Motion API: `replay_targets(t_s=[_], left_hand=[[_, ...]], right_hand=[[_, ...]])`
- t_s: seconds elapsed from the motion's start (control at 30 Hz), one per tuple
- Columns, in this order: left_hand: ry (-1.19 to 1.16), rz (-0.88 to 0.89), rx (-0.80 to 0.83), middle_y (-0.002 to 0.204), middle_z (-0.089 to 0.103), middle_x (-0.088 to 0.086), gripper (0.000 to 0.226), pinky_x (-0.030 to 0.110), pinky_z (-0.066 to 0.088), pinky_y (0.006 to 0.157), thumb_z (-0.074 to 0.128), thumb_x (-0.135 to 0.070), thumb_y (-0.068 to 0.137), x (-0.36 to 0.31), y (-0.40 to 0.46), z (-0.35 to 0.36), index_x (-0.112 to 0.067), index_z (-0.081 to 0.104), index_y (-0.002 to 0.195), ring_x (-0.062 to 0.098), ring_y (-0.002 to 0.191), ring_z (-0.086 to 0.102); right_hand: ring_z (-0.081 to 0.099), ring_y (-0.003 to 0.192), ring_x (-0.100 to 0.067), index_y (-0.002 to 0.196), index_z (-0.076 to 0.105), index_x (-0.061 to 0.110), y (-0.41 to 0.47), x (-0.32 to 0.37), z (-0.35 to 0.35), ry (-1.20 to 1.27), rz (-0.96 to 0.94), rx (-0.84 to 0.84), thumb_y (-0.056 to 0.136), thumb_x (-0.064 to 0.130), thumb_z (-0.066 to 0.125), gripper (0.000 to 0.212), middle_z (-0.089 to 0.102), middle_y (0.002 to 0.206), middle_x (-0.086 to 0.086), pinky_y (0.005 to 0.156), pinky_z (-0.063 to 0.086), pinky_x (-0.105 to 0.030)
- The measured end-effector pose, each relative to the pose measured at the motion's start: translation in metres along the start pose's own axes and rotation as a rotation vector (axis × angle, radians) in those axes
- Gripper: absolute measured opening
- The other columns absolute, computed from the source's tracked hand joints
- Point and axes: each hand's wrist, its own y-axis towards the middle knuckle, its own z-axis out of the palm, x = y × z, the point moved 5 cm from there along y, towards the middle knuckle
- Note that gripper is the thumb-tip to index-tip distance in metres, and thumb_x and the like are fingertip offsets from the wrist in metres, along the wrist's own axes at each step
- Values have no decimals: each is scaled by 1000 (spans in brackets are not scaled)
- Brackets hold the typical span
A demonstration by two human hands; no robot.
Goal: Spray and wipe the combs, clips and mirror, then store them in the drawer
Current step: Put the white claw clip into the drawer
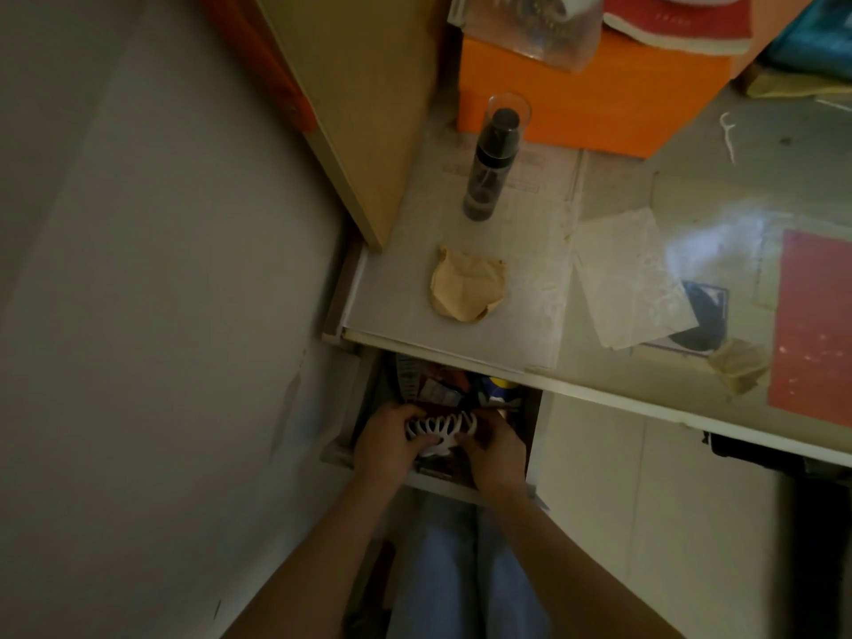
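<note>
Under the desk edge an open drawer [530,435] is crammed with small items. Over it, both my hands hold a white claw hair clip [435,431]. My left hand [385,442] grips its left end, and my right hand [495,451] has its fingers curled on the right end. On the desk above stands a dark spray bottle [491,170] with a clear cap. A crumpled tan cloth [468,285] lies in front of the bottle. No comb or mirror shows clearly.
The desk [599,398] carries an orange box [594,103], papers [631,279], a red sheet [816,325] and a second crumpled tissue [737,364]. A wooden panel [364,108] stands at the desk's left side, with a pale wall [161,269] further left. My legs are below the drawer.
</note>
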Motion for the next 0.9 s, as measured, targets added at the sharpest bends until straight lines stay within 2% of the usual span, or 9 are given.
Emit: replay_targets(t_s=[0.13,0.3,0.37,0.43,0.47,0.53,0.6,0.73,0.9], left_hand=[[73,46,0,117,58,9,39,33,49,86,71,-32,81,-4,-6,-3,-16,65,116,22,104,58],[357,191,-116,120,55,5,40,34,46,89,62,-37,87,-19,-30,-23,-22,59,124,24,108,53],[448,255,-125,116,60,8,45,40,51,85,74,-32,76,-27,-40,-28,-19,64,117,30,106,58],[537,301,-136,117,64,11,56,44,54,82,84,-32,62,-39,-49,-32,-18,67,114,35,105,63],[578,324,-143,119,64,12,61,46,53,83,86,-34,58,-48,-55,-34,-19,67,114,35,108,62],[633,376,-163,126,61,12,68,49,50,89,86,-38,55,-70,-65,-41,-21,66,117,32,113,60],[669,433,-157,131,58,10,72,50,47,93,84,-42,55,-95,-74,-44,-23,63,121,31,117,58],[724,537,-160,130,59,9,71,48,40,96,84,-47,55,-156,-83,-45,-26,64,120,29,117,58],[741,669,-189,131,58,11,73,48,40,97,85,-46,53,-250,-88,-28,-24,64,120,31,119,57]], right_hand=[[60,108,-21,120,59,12,-3,1,0,-61,-53,-2,89,16,62,31,66,116,-8,84,38,-17],[55,112,-26,134,47,19,-24,13,-13,-322,-254,-23,90,17,57,46,49,133,-7,86,50,-34],[57,109,-29,133,49,18,-40,23,-24,-531,-426,-87,82,21,67,54,53,129,-7,81,52,-38],[64,99,-30,120,62,15,-53,28,-36,-683,-534,-157,65,28,82,61,65,115,-8,73,55,-40],[65,99,-30,116,65,15,-58,30,-43,-732,-571,-190,59,31,85,62,67,113,-8,74,56,-40],[63,106,-31,116,67,18,-68,35,-61,-800,-629,-240,66,33,76,53,66,118,-9,81,55,-43],[61,110,-30,118,66,19,-76,39,-86,-816,-651,-319,73,35,59,47,64,122,-8,86,53,-44],[62,110,-32,119,64,17,-87,45,-148,-828,-570,-404,52,34,88,74,63,123,-11,85,52,-49],[62,110,-32,121,61,17,-94,49,-253,-789,-474,-587,53,32,89,75,64,122,-10,86,51,-49]])
